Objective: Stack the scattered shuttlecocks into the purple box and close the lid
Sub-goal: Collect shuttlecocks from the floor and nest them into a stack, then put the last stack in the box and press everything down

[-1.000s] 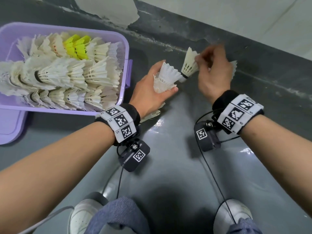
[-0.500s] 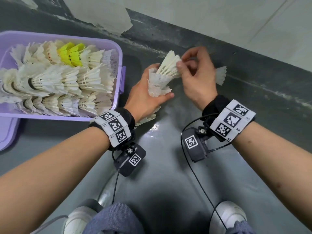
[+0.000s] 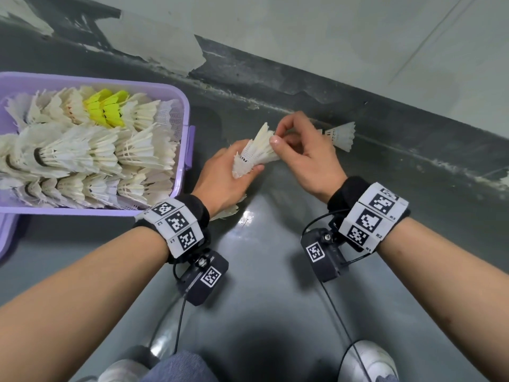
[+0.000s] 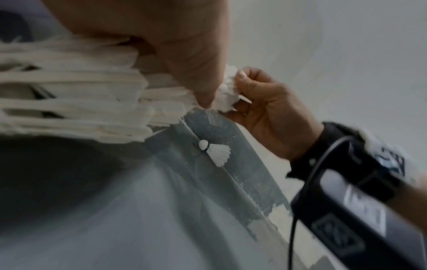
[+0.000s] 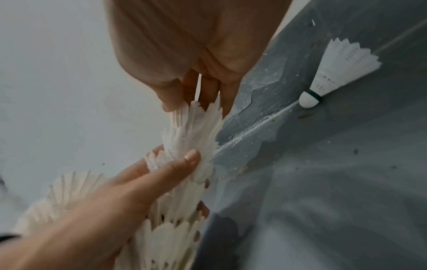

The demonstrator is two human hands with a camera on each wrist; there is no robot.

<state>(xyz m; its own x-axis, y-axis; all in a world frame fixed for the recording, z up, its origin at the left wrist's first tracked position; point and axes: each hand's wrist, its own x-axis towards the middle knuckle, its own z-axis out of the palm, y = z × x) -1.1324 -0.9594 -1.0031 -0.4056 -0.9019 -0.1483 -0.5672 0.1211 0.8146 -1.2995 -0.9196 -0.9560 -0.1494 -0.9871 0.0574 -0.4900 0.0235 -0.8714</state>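
Observation:
My left hand (image 3: pixel 228 172) grips a nested stack of white shuttlecocks (image 3: pixel 248 158), just right of the purple box (image 3: pixel 181 106). In the left wrist view the stack (image 4: pixel 76 95) runs back under the palm. My right hand (image 3: pixel 297 144) pinches the feather rim of the top shuttlecock (image 3: pixel 263 136), which sits pushed into the stack's end; the right wrist view shows this shuttlecock (image 5: pixel 191 133) between my fingertips and the left thumb. The box is open and holds rows of white shuttlecocks and yellow ones (image 3: pixel 107 108). One loose white shuttlecock (image 3: pixel 340 135) lies by the wall.
A wall (image 3: pixel 330 31) with peeling paint runs close behind the hands. The box's purple lid (image 3: pixel 5 235) sticks out at the lower left. My white shoes (image 3: pixel 369 362) and knees are at the bottom, on the grey floor (image 3: pixel 261 299).
My right hand has brought its shuttlecock leftward and pushed it into the end of the stack in my left hand. Both hands have drawn together.

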